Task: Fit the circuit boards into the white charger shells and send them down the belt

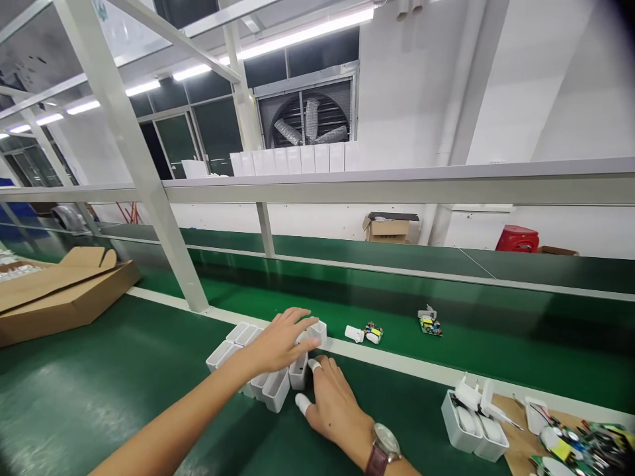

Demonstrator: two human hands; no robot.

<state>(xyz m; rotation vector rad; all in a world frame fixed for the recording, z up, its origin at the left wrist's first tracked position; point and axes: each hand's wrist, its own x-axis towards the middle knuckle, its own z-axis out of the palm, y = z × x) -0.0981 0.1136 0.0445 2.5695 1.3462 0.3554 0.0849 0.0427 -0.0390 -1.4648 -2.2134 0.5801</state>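
Note:
A cluster of white plastic cases (276, 389), open at the top, stands on the green bench. My left hand (282, 338) reaches over them with fingers stretched out and thumb apart. Its fingertips are at a white case (320, 332) on the far right of the cluster; whether they touch it I cannot tell. My right hand (337, 403) is beside the near right case (298, 371), thumb and index finger apart, both tips in white finger covers. I see nothing in its grasp. A watch is on the right wrist.
Circuit boards (373, 332) and another board (429, 322) lie on the green belt (496, 350). At right, white cases with plug parts (464, 423) stand beside a pile of boards (585, 446). A cardboard box (69, 297) and slanted frame post (163, 211) are at left.

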